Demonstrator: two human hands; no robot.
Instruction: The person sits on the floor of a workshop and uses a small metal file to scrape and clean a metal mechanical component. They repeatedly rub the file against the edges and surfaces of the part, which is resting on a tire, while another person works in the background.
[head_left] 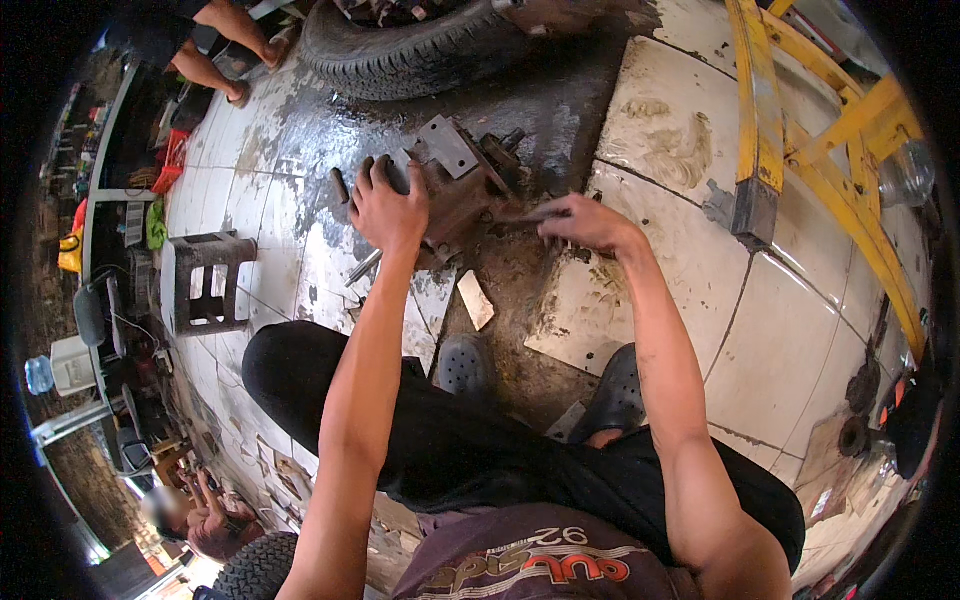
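A bulky, dirty metal machine part [455, 205] sits on the wet, grimy floor in front of me, with a flat plate with holes [447, 147] on its top. My left hand [388, 205] lies over its left side, fingers spread against a dark rounded piece. On the other side, my right hand [592, 225] is closed around a slim dark metal tool [532, 216], whose tip points left at the part. Slight blur hides the tool's exact kind. A thin metal rod [364, 267] shows beside my left wrist.
A large tyre [400, 62] lies beyond the part. At right stands a yellow metal frame [762, 120]; at left, a grey plastic crate [207, 283]. A pale scrap [475, 300] lies near my shoes. Other people are at the far left and lower left.
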